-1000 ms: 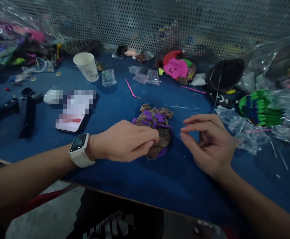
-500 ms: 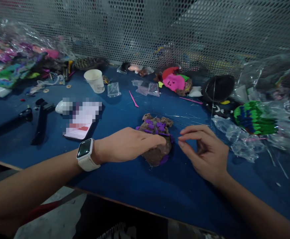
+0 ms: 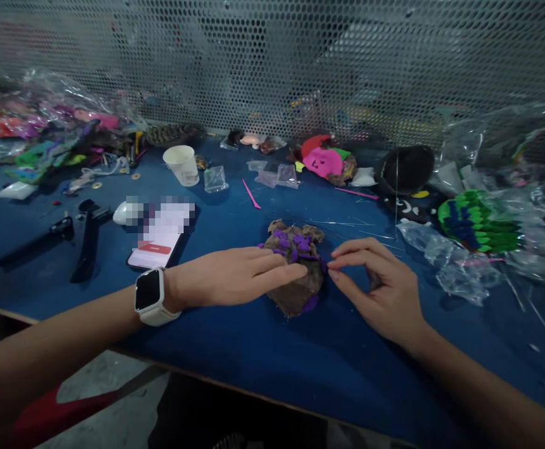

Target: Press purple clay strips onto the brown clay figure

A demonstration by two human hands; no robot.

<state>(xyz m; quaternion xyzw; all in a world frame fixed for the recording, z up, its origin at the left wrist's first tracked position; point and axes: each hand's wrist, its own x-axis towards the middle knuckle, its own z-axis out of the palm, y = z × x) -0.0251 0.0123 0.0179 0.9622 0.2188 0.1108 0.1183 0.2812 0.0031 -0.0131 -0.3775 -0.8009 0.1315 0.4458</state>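
Observation:
A brown lump [image 3: 294, 296], looking like clay or a rough stone, lies on the blue table with purple clay shapes [image 3: 300, 242] pressed on its upper part and a purple patch low on its right side. My left hand [image 3: 235, 274], with a watch on its wrist, rests across the lump, its fingers stretched out over the brown surface. At the lump's right edge is my right hand [image 3: 380, 290], thumb and forefinger tips brought close together beside a purple bit there. Whether anything sits between those fingertips is too small to make out.
A phone [image 3: 164, 237], a white cup [image 3: 181, 165] and black tool-like pieces [image 3: 85, 240] stand left. Pink sticks [image 3: 251, 194], a pink clay figure [image 3: 323, 163] and a dark round object [image 3: 406, 169] are behind. Plastic wrap [image 3: 454, 268] and a green-blue piece [image 3: 481, 221] lie right.
My right hand has come slightly left, its fingertips now nearer the lump's edge. My left hand has flattened, its fingers stretched across the lump. The whole view has shifted slightly.

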